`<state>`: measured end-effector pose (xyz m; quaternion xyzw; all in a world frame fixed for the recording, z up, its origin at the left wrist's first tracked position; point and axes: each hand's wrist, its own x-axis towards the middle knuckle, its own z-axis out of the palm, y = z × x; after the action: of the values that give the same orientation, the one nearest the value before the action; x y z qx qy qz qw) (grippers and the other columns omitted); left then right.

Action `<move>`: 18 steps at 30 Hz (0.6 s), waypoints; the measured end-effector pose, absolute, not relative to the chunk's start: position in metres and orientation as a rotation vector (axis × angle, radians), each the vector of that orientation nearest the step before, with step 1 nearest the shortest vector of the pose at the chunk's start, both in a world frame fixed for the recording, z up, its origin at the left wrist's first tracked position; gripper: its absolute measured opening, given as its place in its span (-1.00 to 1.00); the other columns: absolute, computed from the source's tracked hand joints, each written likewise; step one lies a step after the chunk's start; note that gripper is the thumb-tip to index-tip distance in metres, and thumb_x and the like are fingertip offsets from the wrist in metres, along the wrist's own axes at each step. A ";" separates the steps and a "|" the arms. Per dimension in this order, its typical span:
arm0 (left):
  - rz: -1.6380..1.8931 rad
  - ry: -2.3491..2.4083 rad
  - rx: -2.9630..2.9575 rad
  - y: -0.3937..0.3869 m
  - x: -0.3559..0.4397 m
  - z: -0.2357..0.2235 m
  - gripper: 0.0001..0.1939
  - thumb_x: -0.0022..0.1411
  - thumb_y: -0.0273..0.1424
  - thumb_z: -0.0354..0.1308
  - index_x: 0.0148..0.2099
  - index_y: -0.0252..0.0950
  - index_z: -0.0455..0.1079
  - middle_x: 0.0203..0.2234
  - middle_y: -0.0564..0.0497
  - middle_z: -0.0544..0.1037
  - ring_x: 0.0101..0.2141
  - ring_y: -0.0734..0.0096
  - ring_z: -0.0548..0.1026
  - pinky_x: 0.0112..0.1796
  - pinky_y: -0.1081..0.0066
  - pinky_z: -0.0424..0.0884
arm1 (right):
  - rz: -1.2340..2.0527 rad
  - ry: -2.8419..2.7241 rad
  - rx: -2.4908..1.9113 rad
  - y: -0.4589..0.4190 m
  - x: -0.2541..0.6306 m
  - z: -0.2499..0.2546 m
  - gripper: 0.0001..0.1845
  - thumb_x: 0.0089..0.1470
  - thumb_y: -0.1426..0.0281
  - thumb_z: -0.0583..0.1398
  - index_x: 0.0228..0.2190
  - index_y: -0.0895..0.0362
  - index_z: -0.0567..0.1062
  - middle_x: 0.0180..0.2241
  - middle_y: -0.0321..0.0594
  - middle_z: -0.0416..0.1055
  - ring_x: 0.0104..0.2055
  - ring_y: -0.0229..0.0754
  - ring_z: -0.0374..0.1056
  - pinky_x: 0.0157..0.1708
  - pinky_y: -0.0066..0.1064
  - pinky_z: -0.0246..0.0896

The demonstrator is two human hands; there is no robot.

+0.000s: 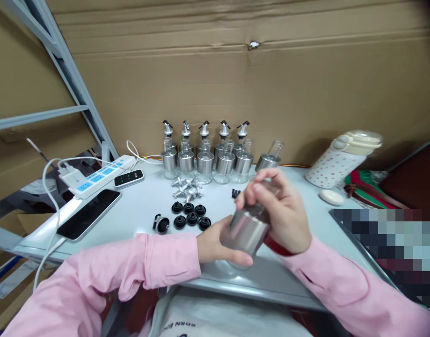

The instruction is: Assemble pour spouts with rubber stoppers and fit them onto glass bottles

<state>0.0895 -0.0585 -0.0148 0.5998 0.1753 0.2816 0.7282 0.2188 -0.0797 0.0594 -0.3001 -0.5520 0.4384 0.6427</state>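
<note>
Over the front of the table I hold a glass oil bottle (249, 231) with a brushed steel sleeve, tilted to the right. My left hand (215, 241) is wrapped around its lower body. At the top, my right hand (285, 213) closes its fingers about the neck, which is mostly hidden and slightly blurred. Left of the hands lie several black round stoppers (192, 218), a pile of silver spout pieces (187, 188) and one pourer top (161, 223) on its side. Small black parts (236, 193) lie just behind the bottle.
Behind stand a front row of open bottles (205, 163) and a back row with pourers (204, 128). Another bottle (269, 159) stands to their right. A power strip (102, 175), phone (89, 214) and black device (129, 178) are left; a dotted flask (341, 161) and white oval object (331, 197) right.
</note>
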 end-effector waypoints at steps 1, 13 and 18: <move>0.619 0.409 1.266 -0.058 0.090 -0.017 -0.35 -0.26 -0.30 0.40 -0.10 -0.33 0.23 -0.25 -0.07 0.41 -0.21 0.28 0.40 -0.12 0.24 0.25 | 0.918 -1.198 -0.690 -0.075 0.224 0.066 -0.82 0.03 0.37 0.17 -0.36 0.06 0.21 -0.62 -0.47 0.23 -0.55 -0.28 0.34 -0.51 -0.40 0.26; 0.503 0.432 1.402 -0.063 0.088 -0.016 -0.62 -0.07 -0.15 0.25 -0.33 -0.36 0.33 -0.52 0.03 0.43 -0.49 0.54 0.37 -0.31 0.38 0.25 | -0.088 -1.129 -1.278 0.011 0.339 0.039 -0.66 -0.10 0.36 0.22 -0.27 0.09 0.22 -0.50 -0.30 0.31 -0.52 -0.22 0.34 -0.43 -0.38 0.14; 0.498 0.442 1.397 -0.062 0.088 -0.017 -0.70 -0.03 -0.24 0.23 -0.34 -0.37 0.33 -0.52 0.02 0.42 -0.48 0.53 0.37 -0.30 0.38 0.26 | -0.146 -1.105 -1.219 0.030 0.356 0.018 -0.58 -0.06 0.31 0.19 -0.16 0.14 0.19 -0.34 -0.14 0.36 -0.32 -0.17 0.34 -0.24 -0.31 0.17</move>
<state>0.0883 -0.0619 -0.0168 0.6307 0.1998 0.2247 0.7154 0.3556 0.0304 0.0181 -0.5424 -0.4918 -0.0650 0.6781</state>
